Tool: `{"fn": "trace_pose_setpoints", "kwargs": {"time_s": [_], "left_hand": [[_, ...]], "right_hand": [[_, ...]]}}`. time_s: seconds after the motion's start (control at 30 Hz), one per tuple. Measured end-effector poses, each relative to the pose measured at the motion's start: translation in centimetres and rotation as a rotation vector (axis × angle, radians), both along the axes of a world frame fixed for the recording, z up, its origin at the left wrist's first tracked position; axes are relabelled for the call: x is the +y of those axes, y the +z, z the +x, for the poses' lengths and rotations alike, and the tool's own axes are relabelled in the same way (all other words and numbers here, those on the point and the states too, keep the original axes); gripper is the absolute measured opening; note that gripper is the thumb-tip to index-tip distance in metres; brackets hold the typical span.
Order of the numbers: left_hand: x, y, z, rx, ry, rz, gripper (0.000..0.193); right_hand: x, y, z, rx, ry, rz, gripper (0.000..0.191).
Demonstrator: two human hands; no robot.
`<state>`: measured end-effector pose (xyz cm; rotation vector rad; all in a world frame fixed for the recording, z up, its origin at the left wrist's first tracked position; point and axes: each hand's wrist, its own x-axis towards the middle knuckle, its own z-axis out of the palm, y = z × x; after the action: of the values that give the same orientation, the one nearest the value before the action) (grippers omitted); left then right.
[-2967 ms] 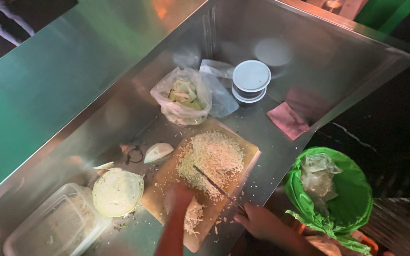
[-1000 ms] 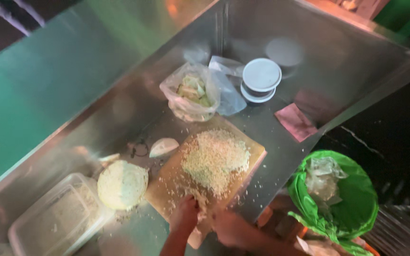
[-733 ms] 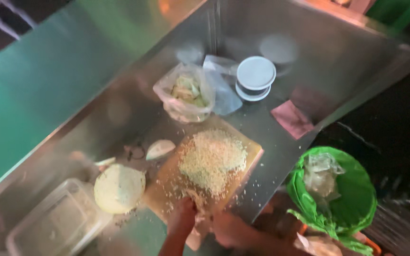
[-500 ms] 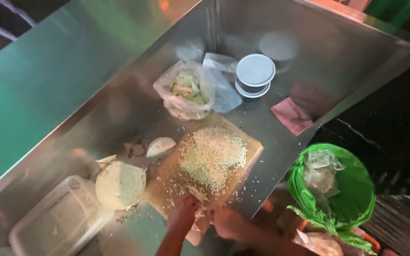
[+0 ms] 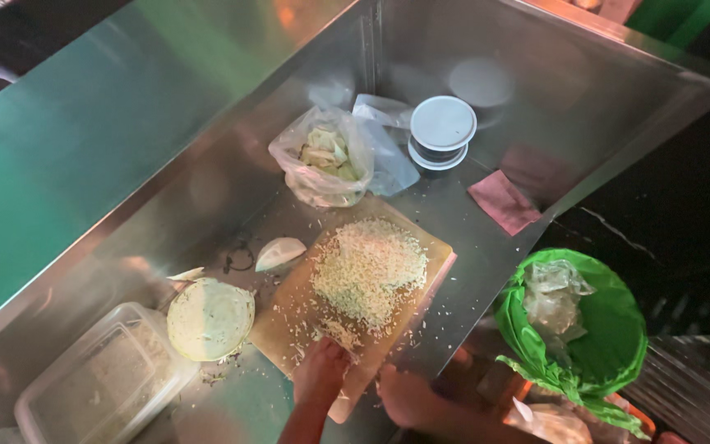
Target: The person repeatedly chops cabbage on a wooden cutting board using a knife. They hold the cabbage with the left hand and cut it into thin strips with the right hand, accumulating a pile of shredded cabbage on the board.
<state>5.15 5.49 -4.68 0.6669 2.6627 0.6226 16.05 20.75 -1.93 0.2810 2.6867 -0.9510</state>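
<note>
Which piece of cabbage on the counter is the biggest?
The halved cabbage lying cut face up beside the clear plastic container. The wedge and sliver near it are far smaller.

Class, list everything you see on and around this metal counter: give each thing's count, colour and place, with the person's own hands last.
Cutting board: one, tan wood, counter centre.
Chopped cabbage pile: one, pale, on the board.
Halved cabbage: one, pale green, left of board.
Cabbage wedge: one, whitish, beside board's far-left edge.
Plastic bag of scraps: one, clear, behind board.
Round lidded tubs: stacked, white, back corner.
Cloth: one, pink, counter's right edge.
Plastic container: one, clear, near left.
Bin liner: one, green, right of counter.
Left hand: on board's near end.
Right hand: at board's near edge.
</note>
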Motion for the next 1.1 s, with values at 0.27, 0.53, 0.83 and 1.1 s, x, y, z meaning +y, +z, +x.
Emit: {"fn": "trace_pose_setpoints", "kwargs": {"time_s": [0.27,0.53,0.83,1.1], "left_hand": [[0.0,-0.5,-0.1,0.09,-0.046,0.033,0.014],[-0.4,-0.4,-0.2,-0.015,-0.021,-0.028,0.019],[-0.9,-0.4,-0.5,-0.011,-0.008,0.163,0.011],[-0.5,-0.2,-0.6,-0.02,-0.024,0.057,0.018]], "right_hand": [[0.0,1.5,-2.3,0.138,0.447,0.119,0.022],[-0.5,0.4,-0.4,0.019,0.301,-0.027,0.027],[-1.1,-1.6,-0.1,-0.016,0.33,-0.02,0.026],[-1.2,-1.4,0.5,-0.282,0.036,-0.13,0.041]]}}
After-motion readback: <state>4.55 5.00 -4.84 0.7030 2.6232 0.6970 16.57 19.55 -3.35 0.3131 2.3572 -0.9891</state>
